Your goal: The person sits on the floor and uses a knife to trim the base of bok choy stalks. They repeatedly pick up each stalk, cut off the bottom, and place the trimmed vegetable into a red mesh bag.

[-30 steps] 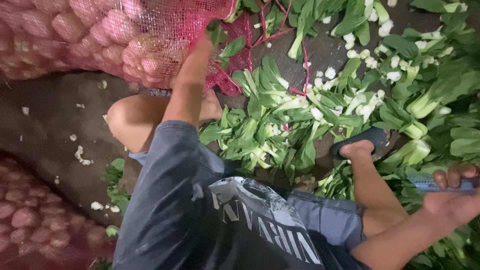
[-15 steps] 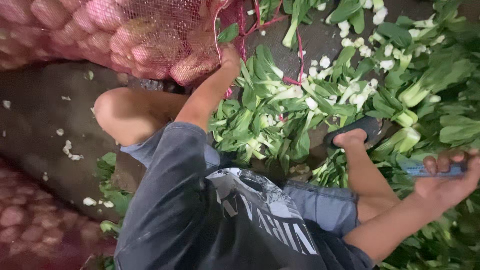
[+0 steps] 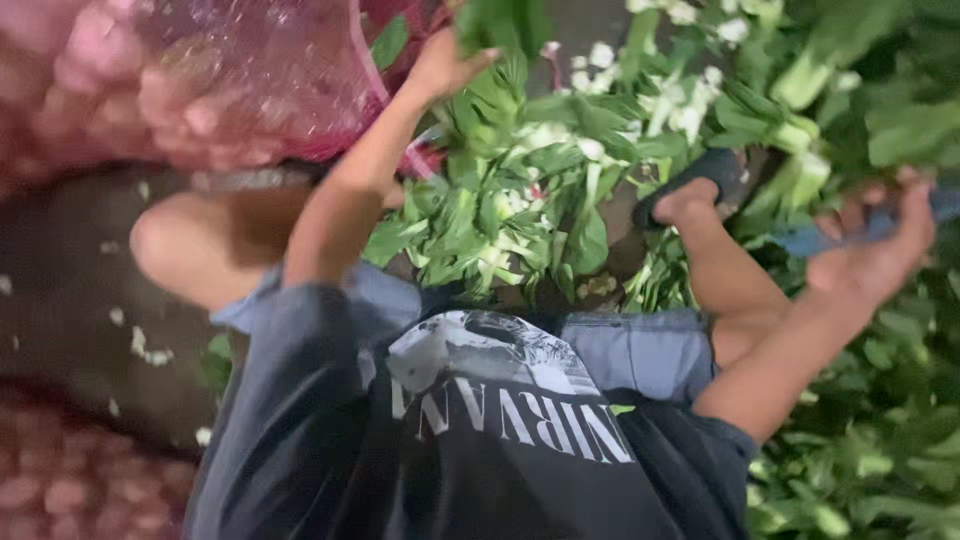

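Observation:
My left hand (image 3: 440, 65) reaches forward at the top centre and grips a bunch of leafy greens (image 3: 500, 25), lifted above the pile. The pile of leafy greens with white stems (image 3: 510, 210) spreads on the ground in front of my knees. At the right edge my right hand (image 3: 870, 250) is closed around a blue-handled tool (image 3: 810, 238), which looks like a knife; its blade is hidden. More greens (image 3: 880, 440) lie under that hand.
A red mesh sack of round pinkish bulbs (image 3: 200, 80) lies at the top left, another sack (image 3: 60, 490) at the bottom left. My foot in a dark sandal (image 3: 700, 175) rests among the greens. White trimmings (image 3: 140, 345) dot the dark ground.
My left hand moved from the edge of the mesh sack rightward into the greens and took up a bunch. The right hand with the blue tool rose a little.

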A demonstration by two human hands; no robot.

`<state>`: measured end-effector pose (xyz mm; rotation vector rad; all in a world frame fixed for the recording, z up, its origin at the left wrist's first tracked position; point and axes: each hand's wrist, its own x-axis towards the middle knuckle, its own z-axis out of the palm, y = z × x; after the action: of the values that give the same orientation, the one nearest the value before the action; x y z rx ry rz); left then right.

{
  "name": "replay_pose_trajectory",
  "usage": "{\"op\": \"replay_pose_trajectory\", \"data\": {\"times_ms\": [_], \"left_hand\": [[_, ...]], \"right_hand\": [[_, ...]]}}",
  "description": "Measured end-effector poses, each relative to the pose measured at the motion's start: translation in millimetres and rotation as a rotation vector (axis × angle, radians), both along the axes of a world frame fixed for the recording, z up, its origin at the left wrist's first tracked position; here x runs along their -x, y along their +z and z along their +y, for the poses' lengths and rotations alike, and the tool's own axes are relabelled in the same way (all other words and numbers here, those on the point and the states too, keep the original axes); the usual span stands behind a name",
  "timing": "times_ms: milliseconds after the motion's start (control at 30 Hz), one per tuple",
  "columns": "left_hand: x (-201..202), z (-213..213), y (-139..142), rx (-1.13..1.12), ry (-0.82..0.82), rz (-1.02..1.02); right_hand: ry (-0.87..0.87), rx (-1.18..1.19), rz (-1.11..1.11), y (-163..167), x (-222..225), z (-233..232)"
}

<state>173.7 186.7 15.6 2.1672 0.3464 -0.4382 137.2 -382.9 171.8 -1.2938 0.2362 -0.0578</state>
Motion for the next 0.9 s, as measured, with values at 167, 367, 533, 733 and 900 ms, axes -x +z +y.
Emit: {"op": "replay_pose_trajectory", "data": {"times_ms": [167, 367, 533, 733, 900], "left_hand": [[87.0, -47.2, -29.9, 0.841, 0.676, 0.075], [173.1, -62.4, -100.7, 0.215, 0.848, -0.034], [176.6, -78.3, -84.2, -0.390, 0.648, -0.326], [170.3, -158.2, -68.3, -0.486, -0.416, -0.397], [152.4, -172.2, -77.5, -0.789, -0.580, -0.324]], "right_hand": [[0.111, 0.005, -0.017, -6.1, 14.4, -7.9], [0.226, 0.104, -0.074, -21.7, 31.5, -18.4], [0.225, 0.155, -0.050, -29.9, 44.0, -19.5], [0.204, 0.095, -0.043, -32.8, 53.6, -1.7], [0.233, 0.102, 0.047, -26.0, 63.2, 28.7]]}}
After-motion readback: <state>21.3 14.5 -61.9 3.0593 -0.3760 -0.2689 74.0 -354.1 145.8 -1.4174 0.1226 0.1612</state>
